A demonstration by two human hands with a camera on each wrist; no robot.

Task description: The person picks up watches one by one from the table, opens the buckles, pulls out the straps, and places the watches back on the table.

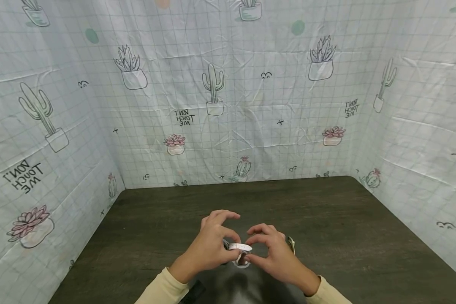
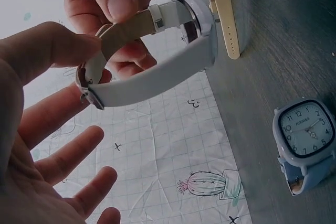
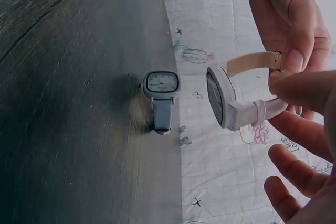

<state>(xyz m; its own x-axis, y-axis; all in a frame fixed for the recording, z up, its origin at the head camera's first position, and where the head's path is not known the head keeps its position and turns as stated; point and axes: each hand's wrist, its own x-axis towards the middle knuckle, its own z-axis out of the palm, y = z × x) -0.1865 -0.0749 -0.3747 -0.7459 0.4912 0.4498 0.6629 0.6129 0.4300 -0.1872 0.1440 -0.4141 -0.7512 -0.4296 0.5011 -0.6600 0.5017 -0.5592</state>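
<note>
1. Slipping is threatening the white watch [image 2: 157,81]; left hand [image 1: 212,243] and right hand [image 1: 274,254] are pinching its strap, above the worktop [image 1: 327,211], toward its near edge;
2. a loosening pinch could be dropping it; the strap, if stiff, could be springing free.

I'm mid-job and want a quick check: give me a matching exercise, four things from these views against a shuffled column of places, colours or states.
1. White watch
2. Blue-strapped watch
3. Tabletop
4. Backdrop cloth

A. Pale, printed with grid lines
B. Untouched, with numerals on its dial
C. Held by the left hand and right hand
D. Dark, with a wood-like grain

Pairs: 1-C, 2-B, 3-D, 4-A
</note>
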